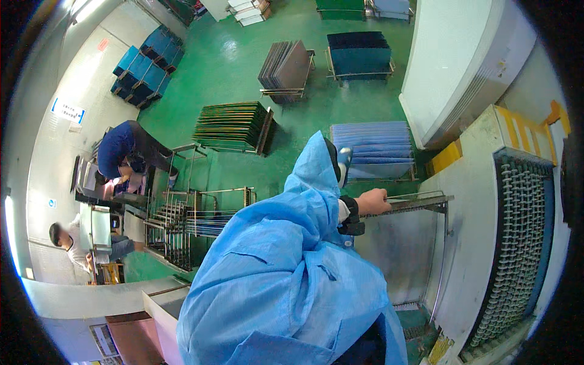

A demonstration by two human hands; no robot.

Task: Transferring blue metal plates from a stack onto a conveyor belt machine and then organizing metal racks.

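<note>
My left hand (373, 202) reaches out to the right from a blue gown sleeve with a white and dark cuff. Its fingers are curled at the near end of a metal rail (420, 204), and what they grip, if anything, is hidden. The rail runs along a grey metal stand beside a large pale machine (413, 243). Nothing of my right hand can be seen; the blue gown (274, 274) fills the lower middle. Past the gown's edge, a blue and white shoe (344, 158) shows on the floor.
Close by stands a rack of blue-white panels (372, 143). Farther off are racks of dark-green-edged panels (234, 125), grey panels (286, 64) and dark blue panels (360, 55). Rollers (517, 243) line the machine's opening. Two people (118, 149) work at the left near metal carts (176, 225).
</note>
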